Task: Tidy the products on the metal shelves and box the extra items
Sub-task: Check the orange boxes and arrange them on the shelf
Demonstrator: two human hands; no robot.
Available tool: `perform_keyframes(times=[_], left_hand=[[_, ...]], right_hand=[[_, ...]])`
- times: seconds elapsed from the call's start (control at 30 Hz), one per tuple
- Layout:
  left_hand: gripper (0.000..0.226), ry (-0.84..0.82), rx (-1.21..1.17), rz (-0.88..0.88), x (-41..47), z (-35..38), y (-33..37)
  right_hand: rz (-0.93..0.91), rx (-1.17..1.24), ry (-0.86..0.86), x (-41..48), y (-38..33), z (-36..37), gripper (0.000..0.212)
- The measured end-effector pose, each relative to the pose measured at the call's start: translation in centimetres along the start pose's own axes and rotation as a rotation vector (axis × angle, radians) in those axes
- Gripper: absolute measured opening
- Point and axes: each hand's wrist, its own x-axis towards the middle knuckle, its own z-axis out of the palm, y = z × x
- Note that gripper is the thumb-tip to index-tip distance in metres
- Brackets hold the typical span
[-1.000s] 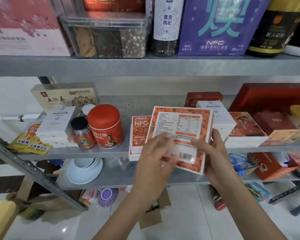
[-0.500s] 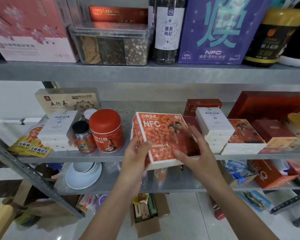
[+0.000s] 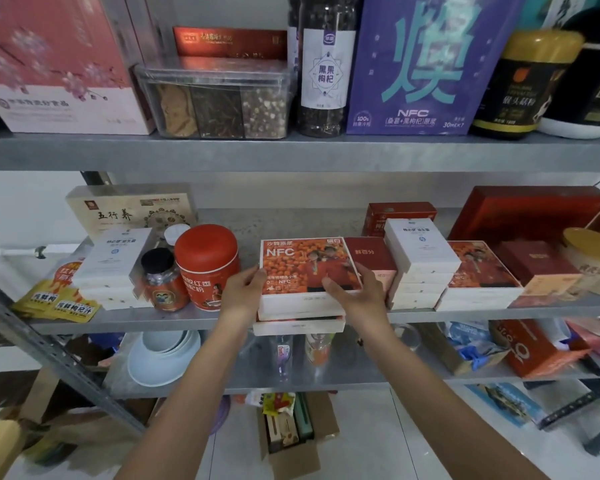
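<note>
Orange NFC box (image 3: 302, 268) lies flat, printed face up, on top of a stack of white-sided boxes (image 3: 298, 328) at the front of the middle shelf (image 3: 146, 320); the lowest of these juts past the shelf edge. Your left hand (image 3: 245, 289) grips its left edge, thumb on the lid. Your right hand (image 3: 355, 296) holds the front right corner, fingers curled round the side. A red canister (image 3: 207, 268) stands just to its left. A dark red box (image 3: 369, 258) sits close against its right side, with a stack of white boxes (image 3: 420, 261) beyond that.
</note>
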Motion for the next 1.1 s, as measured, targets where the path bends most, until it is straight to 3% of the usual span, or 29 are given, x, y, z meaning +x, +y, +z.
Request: perform_keyframes(times=[0.13,0.33,0.37,0.5,0.6,0.7,0.87,0.93,1.0,1.1], left_hand=[[0.025,0.032,0.001,-0.002,-0.1,0.5,0.0],[0.023,0.011,0.278,0.027,1.1,0.0,-0.7],[0.021,-0.047,0.227,-0.010,1.2,-0.3,-0.8],[0.032,-0.268,-0.067,-0.262,1.5,-1.0,-1.6],[0.046,-0.291,-0.323,-0.400,2.2,-1.4,-1.6],[0.059,-0.305,-0.417,-0.486,2.9,-1.3,-1.8],[0.055,-0.352,-0.592,-0.519,3.5,-0.7,-2.0],[0.054,-0.354,-0.610,-0.550,3.8,-0.8,-1.8],[0.058,-0.385,-0.549,-0.584,4.1,-1.2,-1.6],[0.063,-0.436,-0.450,-0.647,4.5,-1.5,-1.1]], right_hand=[[0.062,-0.035,0.072,0.8,0.3,-0.3,0.055],[0.382,0.174,-0.148,1.9,0.3,-1.7,0.045],[0.416,0.209,-0.161,2.0,0.3,-1.9,0.043],[0.486,0.331,-0.341,2.8,0.7,-2.7,0.082],[0.497,0.430,-0.448,4.1,0.7,-3.4,0.073],[0.517,0.470,-0.515,4.9,0.9,-3.3,0.070],[0.568,0.549,-0.655,3.9,0.9,-1.6,0.044],[0.560,0.587,-0.717,3.8,0.7,-1.5,0.046],[0.560,0.652,-0.784,4.3,0.5,-1.8,0.063],[0.651,0.688,-0.780,4.9,-0.1,-1.6,0.072]])
